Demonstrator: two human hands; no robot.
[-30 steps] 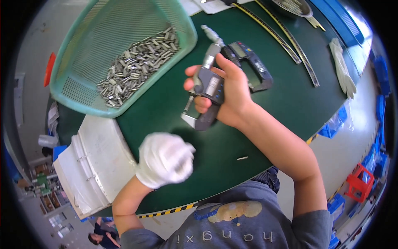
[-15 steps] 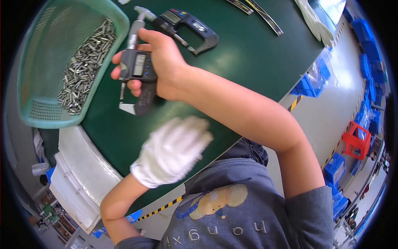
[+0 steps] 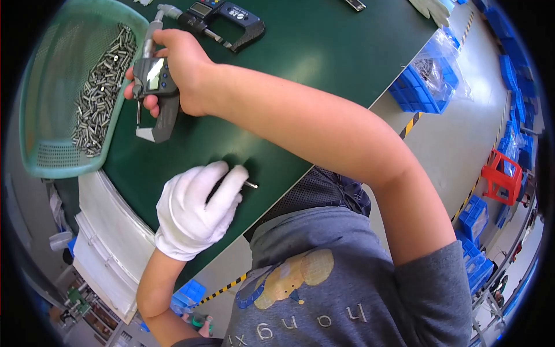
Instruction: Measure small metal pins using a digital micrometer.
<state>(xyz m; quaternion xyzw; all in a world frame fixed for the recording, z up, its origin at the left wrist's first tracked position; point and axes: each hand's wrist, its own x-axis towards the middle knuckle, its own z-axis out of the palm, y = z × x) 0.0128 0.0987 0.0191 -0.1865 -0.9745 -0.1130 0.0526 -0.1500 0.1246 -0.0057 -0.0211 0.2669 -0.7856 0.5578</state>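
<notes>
My right hand, bare, is wrapped round a digital micrometer with a grey frame and a small display. Its measuring gap, nearest the green basket, has nothing visible in it. Lower down, my left hand wears a white glove and is held low over the green tabletop. Thumb and fingertips close on a small shiny metal pin, whose end sticks out past the glove; the rest is hidden. A second, dark micrometer lies on the table beyond my right hand.
A green plastic basket at the left holds many small metal pins. White papers in a binder lie at the near left table edge. Blue bins and a red stool stand on the floor to the right.
The whole view has shifted, with table things now farther left and up. My gloved left hand, blurred with fingers extended before, is now curled with a pin at its fingertips. My right hand keeps the micrometer.
</notes>
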